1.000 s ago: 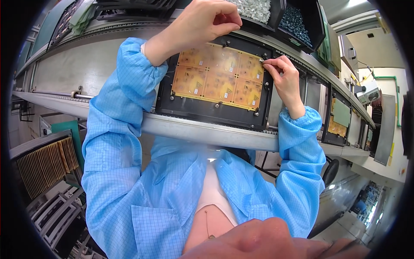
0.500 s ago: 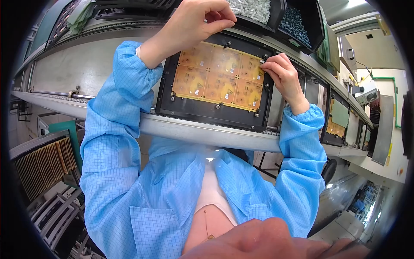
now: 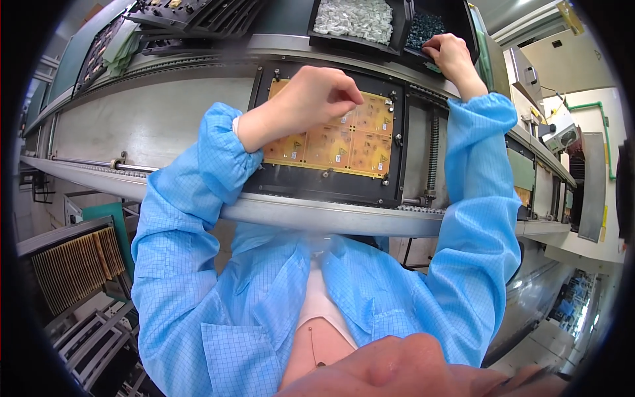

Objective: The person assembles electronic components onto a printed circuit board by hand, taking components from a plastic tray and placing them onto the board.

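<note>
A panel of yellow-orange circuit boards [image 3: 329,147] lies in a black carrier frame [image 3: 311,183], held by small posts along its edges. Above the panel's left half hovers my left hand [image 3: 307,100], its thumb and fingers closed in a pinch; whatever it may hold is too small to make out. My right hand [image 3: 452,58] is at the near edge of a black bin of small dark blue parts [image 3: 426,30]. Its fingers are drawn together, and their tips hide what they hold, if anything. Left of that bin is another filled with small white parts [image 3: 354,18].
The carrier rests on a conveyor with a metal front rail [image 3: 331,215]. Black racks [image 3: 192,26] and green sheets [image 3: 124,53] occupy the far left. Another carrier with a pale green cover [image 3: 521,169] is further right. A slotted rack of boards [image 3: 76,264] stands at lower left.
My right hand has left the panel's right edge and reached up to the dark blue parts. My left hand has come down from beside the white parts to over the panel.
</note>
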{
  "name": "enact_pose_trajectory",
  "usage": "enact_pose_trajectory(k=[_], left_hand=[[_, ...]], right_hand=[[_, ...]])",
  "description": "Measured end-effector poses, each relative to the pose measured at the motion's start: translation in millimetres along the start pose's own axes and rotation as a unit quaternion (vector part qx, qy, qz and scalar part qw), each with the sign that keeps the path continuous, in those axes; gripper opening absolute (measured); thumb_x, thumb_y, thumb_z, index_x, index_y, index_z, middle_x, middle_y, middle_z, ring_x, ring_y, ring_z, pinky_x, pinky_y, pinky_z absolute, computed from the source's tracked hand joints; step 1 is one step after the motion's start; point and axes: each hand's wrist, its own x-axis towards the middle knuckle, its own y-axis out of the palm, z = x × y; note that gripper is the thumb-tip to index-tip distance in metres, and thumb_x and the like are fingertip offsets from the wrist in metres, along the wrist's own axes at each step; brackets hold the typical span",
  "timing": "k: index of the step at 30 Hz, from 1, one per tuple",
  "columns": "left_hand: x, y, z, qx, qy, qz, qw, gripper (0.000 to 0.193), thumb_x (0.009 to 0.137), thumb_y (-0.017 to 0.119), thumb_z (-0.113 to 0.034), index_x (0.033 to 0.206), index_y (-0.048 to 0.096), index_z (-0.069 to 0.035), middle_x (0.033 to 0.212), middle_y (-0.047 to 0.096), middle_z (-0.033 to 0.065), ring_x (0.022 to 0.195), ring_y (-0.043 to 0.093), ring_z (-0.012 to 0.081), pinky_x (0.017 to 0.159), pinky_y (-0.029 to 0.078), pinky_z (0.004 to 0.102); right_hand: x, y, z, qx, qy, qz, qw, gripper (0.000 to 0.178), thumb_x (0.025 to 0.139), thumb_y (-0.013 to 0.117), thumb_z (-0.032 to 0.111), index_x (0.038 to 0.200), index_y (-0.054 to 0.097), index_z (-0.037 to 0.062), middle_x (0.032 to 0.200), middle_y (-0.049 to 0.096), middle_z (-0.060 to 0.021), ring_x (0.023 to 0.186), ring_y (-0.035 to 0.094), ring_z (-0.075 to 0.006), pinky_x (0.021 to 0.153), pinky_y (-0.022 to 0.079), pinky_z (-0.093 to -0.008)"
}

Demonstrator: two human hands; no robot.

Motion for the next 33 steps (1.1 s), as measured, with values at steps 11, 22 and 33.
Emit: enact_pose_trajectory(k=[11, 22, 33], left_hand=[[17, 65, -4, 0.075, 0.086, 0.059, 0.992, 0.010, 0.077, 0.069, -0.006, 0.087, 0.071, -0.005, 0.089, 0.067, 0.0129, 0.084, 0.067, 0.0310, 0.073, 0.055, 0.0396], [12, 65, -15, 0.130, 0.062, 0.106, 0.984, 0.014, 0.087, 0.064, -0.016, 0.094, 0.068, -0.006, 0.090, 0.063, 0.0138, 0.082, 0.063, 0.0351, 0.073, 0.052, 0.0426], [25, 54, -33, 0.016, -0.084, 0.169, 0.982, 0.021, 0.087, 0.073, -0.015, 0.099, 0.069, 0.001, 0.080, 0.070, 0.0086, 0.071, 0.067, 0.0139, 0.066, 0.052, 0.0284]], right_hand=[[-14, -14, 6, 0.030, -0.044, -0.058, 0.997, 0.015, 0.089, 0.068, 0.016, 0.099, 0.072, 0.0055, 0.094, 0.072, -0.0156, 0.085, 0.070, -0.0322, 0.077, 0.055, -0.0403], [-149, -10, 56, 0.396, 0.002, -0.011, 0.918, 0.015, 0.091, 0.070, 0.008, 0.102, 0.071, -0.0010, 0.089, 0.071, -0.0029, 0.080, 0.062, -0.0066, 0.071, 0.051, -0.0216], [-190, 11, 67, 0.620, 0.069, 0.068, 0.779, 0.017, 0.093, 0.069, 0.007, 0.108, 0.068, -0.0015, 0.098, 0.069, -0.0037, 0.090, 0.064, -0.0068, 0.082, 0.052, -0.0219]])
